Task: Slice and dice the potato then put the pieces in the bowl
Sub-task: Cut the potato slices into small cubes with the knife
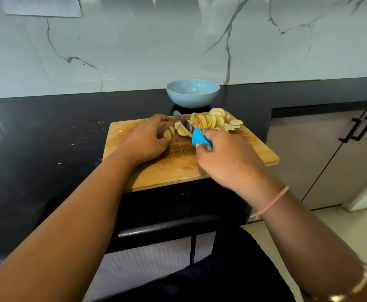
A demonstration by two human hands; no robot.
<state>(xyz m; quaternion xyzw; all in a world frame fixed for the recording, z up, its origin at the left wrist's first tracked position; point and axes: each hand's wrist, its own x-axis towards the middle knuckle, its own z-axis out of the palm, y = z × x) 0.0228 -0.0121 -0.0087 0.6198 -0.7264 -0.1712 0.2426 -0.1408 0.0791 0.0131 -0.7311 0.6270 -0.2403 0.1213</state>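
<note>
Blue-handled knife [191, 129] mid-slice on the board [178, 168]!
Right hand [228, 158] is clenched round the handle, blade angled down just beside the left hand [147, 138], whose curled fingers pin the potato [168, 134] stub. Slices [215, 120] fan out beyond the blade, and the bowl [193, 100] waits past them. Best keep fingertips tucked and cuts even, then stack for dicing.

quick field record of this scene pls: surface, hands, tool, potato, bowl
surface: wooden cutting board on black counter
left hand: holds brown-skinned potato end down on the board
right hand: grips blue-handled steel knife, blade angled beside the potato end
slices: pale round potato slices piled at the board's far right
bowl: light blue round bowl behind the board, no potato visible inside
</note>
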